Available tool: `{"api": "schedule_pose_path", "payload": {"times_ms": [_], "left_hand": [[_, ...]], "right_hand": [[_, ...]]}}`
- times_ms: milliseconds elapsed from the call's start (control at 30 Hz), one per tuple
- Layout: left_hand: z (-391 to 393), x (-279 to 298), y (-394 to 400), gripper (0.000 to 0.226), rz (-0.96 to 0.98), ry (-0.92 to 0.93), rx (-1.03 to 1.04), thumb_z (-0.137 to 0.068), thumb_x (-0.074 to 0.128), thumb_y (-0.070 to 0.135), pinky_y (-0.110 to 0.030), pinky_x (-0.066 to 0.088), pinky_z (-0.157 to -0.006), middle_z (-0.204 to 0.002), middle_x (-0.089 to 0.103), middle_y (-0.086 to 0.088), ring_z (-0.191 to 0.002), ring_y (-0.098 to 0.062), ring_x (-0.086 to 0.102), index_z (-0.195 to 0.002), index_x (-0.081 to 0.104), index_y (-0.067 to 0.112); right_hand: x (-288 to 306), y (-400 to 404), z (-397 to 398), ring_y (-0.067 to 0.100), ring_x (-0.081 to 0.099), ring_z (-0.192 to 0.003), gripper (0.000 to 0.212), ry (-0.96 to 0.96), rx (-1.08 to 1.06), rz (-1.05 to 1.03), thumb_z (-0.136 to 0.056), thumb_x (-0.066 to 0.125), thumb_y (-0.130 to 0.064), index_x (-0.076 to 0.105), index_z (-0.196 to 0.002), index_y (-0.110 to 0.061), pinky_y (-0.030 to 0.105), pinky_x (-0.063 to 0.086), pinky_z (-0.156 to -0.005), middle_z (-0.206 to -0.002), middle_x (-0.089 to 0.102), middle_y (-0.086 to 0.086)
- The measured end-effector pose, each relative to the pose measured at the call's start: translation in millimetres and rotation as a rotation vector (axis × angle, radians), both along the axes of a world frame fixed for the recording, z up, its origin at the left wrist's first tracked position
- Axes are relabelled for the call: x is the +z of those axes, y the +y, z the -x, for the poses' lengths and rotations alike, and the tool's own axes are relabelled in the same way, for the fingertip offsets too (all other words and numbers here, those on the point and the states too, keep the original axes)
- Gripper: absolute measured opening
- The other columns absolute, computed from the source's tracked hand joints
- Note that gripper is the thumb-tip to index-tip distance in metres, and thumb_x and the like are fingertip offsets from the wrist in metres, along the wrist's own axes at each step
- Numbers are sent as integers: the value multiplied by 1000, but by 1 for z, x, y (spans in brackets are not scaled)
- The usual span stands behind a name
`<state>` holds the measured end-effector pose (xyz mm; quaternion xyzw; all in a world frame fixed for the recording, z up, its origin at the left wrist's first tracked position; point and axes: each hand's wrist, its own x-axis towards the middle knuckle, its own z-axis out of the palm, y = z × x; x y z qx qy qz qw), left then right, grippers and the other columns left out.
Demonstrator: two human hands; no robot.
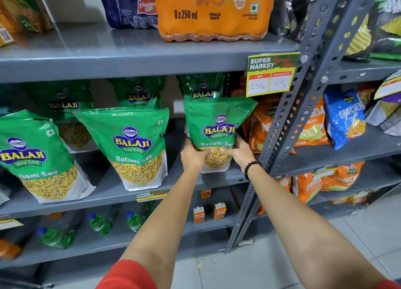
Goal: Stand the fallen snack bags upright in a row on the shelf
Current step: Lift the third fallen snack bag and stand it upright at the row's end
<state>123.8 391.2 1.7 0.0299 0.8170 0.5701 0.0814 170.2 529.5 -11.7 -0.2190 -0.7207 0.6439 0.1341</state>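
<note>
1. Both hands clamp one green snack bag (pixel 217 128) at its bottom: left hand (pixel 192 156) on its left side, right hand (pixel 237 151) on its right.
2. Bag's long axis near vertical, base at shelf (pixel 108 194) front edge.
3. Two more bags (pixel 132 145) stand further left; gap betw. them to keep the row even.

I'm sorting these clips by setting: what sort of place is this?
Most likely a supermarket aisle. A price tag printed "Super Market" hangs on grey metal shelving, which is stocked with green Balaji snack bags and an orange drink multipack.
</note>
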Motion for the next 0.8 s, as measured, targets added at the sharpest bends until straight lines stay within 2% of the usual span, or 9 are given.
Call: {"api": "schedule_pose_path", "payload": {"times_ms": [67, 233, 433, 533, 800], "left_hand": [[-8, 0, -2, 67, 3, -2, 6, -66, 84, 23, -39, 49, -93, -122, 64, -15, -113, -32, 59, -120, 50, 4], [-24, 2, -6, 61, 3, -6, -4, -67, 83, 23, -38, 48, -91, -121, 64, -14, -113, -32, 59, -116, 51, 5], [-30, 4, -7, 65, 27, -8, 4, -65, 84, 26, -39, 48, -92, -122, 64, -13, -113, -32, 60, -117, 50, 7], [-31, 6, -8, 65, 42, -8, 8, -66, 84, 27, -38, 48, -91, -121, 64, -13, -112, -32, 59, -116, 50, 6], [-30, 5, -7, 68, 29, -18, 7, -66, 84, 28, -40, 47, -95, -124, 62, -12, -116, -31, 58, -121, 49, 9]], "right_hand": [[-4, -1, -6, 27, 58, -112, 64, -9, -14, 8, -75, 70, 3, 45, -133, -10, 44, 48, -100, -130, 60, 16], [-7, -5, -18, 27, 59, -111, 60, -32, -33, 16, -78, 67, 2, 46, -133, -9, 43, 48, -99, -129, 60, 16], [-7, -8, -22, 26, 59, -108, 60, -59, -37, 3, -79, 66, 0, 45, -134, -10, 46, 48, -99, -129, 60, 17], [-5, -8, -22, 29, 59, -114, 60, -71, -32, -15, -79, 67, -1, 45, -134, -13, 49, 46, -102, -129, 61, 15], [-1, -7, -22, 25, 58, -111, 59, -83, -42, 8, -79, 66, 1, 47, -133, -11, 44, 46, -102, -129, 60, 14]]}}
